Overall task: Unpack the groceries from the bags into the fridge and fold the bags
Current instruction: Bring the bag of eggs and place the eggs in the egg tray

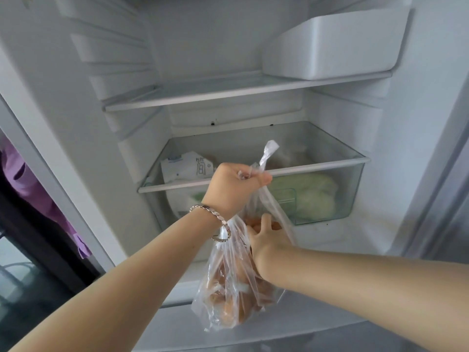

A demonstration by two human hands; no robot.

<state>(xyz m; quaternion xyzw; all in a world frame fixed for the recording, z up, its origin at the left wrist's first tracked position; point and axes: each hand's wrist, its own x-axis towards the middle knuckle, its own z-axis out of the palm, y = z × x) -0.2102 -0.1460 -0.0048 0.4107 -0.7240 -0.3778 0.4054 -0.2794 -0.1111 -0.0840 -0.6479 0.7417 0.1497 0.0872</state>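
Note:
A clear plastic bag (223,295) with orange-brown groceries inside hangs in front of the open fridge (406,174). My left hand (233,186) is closed on the bag's twisted handles at the top and holds it up. My right hand (264,240) reaches into the bag's mouth, its fingers around an orange item (253,222) that is mostly hidden. Behind the hands sits the clear crisper drawer (355,189), which holds a pale green cabbage (312,196) and a white printed packet (185,168).
A glass shelf (228,94) spans the fridge above the drawer, with a white bin (335,44) on its right side. Ribbed rails line the left inner wall. A purple cloth (33,184) shows at the far left, outside the fridge.

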